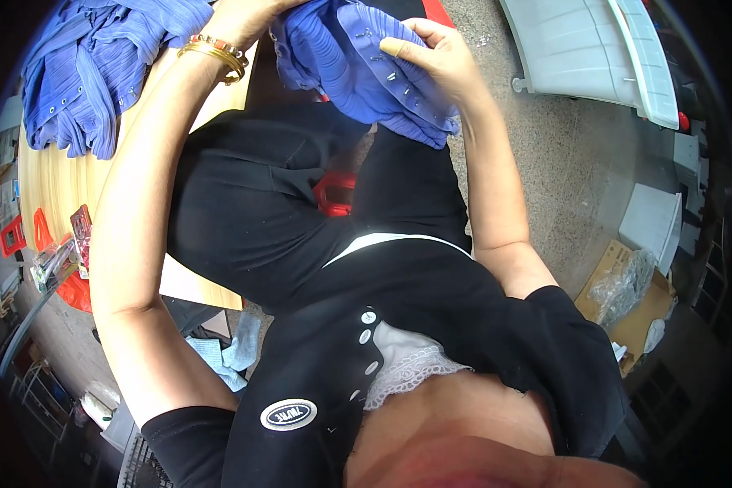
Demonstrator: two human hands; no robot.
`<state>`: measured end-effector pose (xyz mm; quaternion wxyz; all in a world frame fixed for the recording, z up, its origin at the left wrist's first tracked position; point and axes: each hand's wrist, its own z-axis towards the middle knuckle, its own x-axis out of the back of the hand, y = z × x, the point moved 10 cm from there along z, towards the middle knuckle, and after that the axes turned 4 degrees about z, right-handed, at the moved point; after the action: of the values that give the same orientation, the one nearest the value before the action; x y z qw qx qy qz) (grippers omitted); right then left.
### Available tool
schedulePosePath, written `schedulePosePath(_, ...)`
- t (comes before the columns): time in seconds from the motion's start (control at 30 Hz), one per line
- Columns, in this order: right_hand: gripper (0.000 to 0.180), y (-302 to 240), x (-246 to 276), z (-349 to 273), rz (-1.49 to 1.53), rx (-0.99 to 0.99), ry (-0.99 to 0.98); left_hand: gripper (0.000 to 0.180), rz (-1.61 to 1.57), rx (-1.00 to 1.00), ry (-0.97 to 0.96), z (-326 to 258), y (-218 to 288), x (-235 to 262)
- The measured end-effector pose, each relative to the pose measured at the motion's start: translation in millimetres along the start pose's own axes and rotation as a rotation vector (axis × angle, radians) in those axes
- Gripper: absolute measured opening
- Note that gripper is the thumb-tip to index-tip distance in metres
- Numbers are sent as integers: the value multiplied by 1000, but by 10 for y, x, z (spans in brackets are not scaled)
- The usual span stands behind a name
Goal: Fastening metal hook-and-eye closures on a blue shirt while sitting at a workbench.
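A blue pleated garment [325, 53] is held up over my lap, with a row of small metal fasteners along its smooth band. My right hand [443, 61] pinches that band at its right edge, thumb on top beside the fasteners. At the upper edge of the view, my left hand [256, 12] meets the garment's left side and appears to grip it; most of its fingers are cut off by the frame. More blue pleated clothing [98, 73] lies heaped to the left of my left forearm, with metal eyelets or fasteners along one edge.
The heap rests on a light wooden tabletop [57, 175]. Red-handled items and small packages [61, 252] sit by its left edge. A pale plastic bin [577, 49] stands at the upper right. Below it are a white box [652, 224] and an open cardboard box [610, 281] with clear plastic wrap.
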<state>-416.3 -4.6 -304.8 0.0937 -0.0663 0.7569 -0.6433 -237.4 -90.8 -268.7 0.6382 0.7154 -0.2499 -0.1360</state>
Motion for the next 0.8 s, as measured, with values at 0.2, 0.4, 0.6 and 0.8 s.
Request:
schedulePosePath(0.2,37,-610,-171,-130,333,133,76,14,41,17,37,51,-145,75)
schedulePosePath(0.4,30,-974,-192,-211,237,531,143,27,-53,110,-72,-98,21,-253)
schedulePosePath(0.6,31,-988,-270,-270,6,544,204,33,-118,100,-87,-271,254,-423)
schedulePosePath(0.8,33,-1216,-280,-386,-536,824,206,30,-100,26,-210,-202,282,-508)
